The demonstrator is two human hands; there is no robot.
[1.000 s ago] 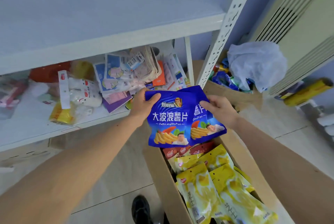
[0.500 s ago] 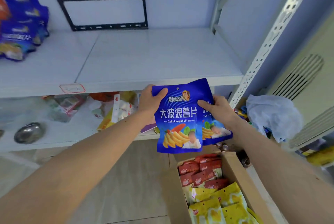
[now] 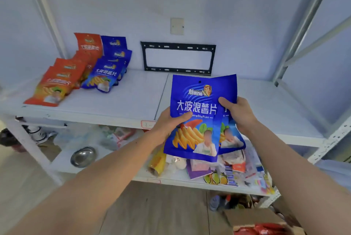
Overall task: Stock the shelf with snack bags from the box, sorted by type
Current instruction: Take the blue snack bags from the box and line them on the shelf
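The left hand [image 3: 167, 122] holds the front blue bag [image 3: 195, 117] at its left edge, thumb curled across the printed face and fingers behind it. The right hand [image 3: 239, 115] pinches the right side of the pair, thumb on the front and fingers wrapped round the second blue bag [image 3: 230, 136], which sits just behind the first and peeks out to its right. Both bags are upright, fanned a little, held in the air in front of the white shelf [image 3: 133, 102] and just above its front edge, right of the middle.

Farther left on that same shelf board lie the bags already stocked: a leaning stack of blue bags [image 3: 108, 69] and, touching it on the left, a stack of orange bags [image 3: 62, 77] that spills toward the front edge. Behind, against the wall, is a black metal frame [image 3: 178, 58], with a pale wall plate [image 3: 177, 26] above it.

The lower shelf [image 3: 106, 160] carries a steel bowl [image 3: 83, 156] and a jumble of small packets. At the bottom right corner the cardboard box [image 3: 252, 217] shows, with red bags [image 3: 264, 230] inside
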